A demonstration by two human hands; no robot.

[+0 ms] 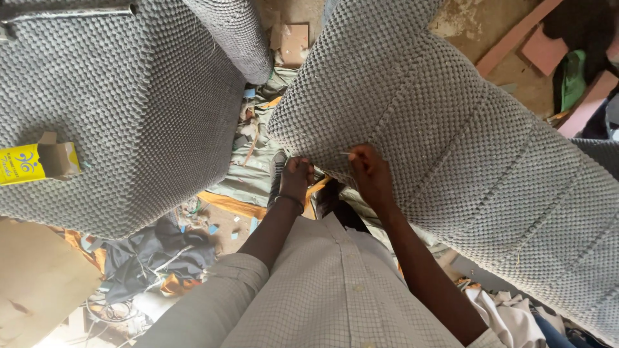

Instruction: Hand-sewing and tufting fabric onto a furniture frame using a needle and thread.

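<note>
A large grey textured cushion (pixel 464 135) fills the right half of the head view. My left hand (pixel 296 177) is closed in a fist on the cushion's lower corner edge. My right hand (pixel 369 171) rests on the cushion just to the right, pinching a thin needle or pin (pixel 346 153) that sticks out to the left. A dark band sits on my left wrist. Both forearms reach up from my checked shirt (pixel 335 283).
A second grey upholstered piece (pixel 129 116) fills the upper left, with an open yellow cardboard box (pixel 35 162) lying on it. Fabric scraps, dark cloth (pixel 158 254) and cables litter the floor. Pink wooden boards (pixel 548 45) lie at the top right.
</note>
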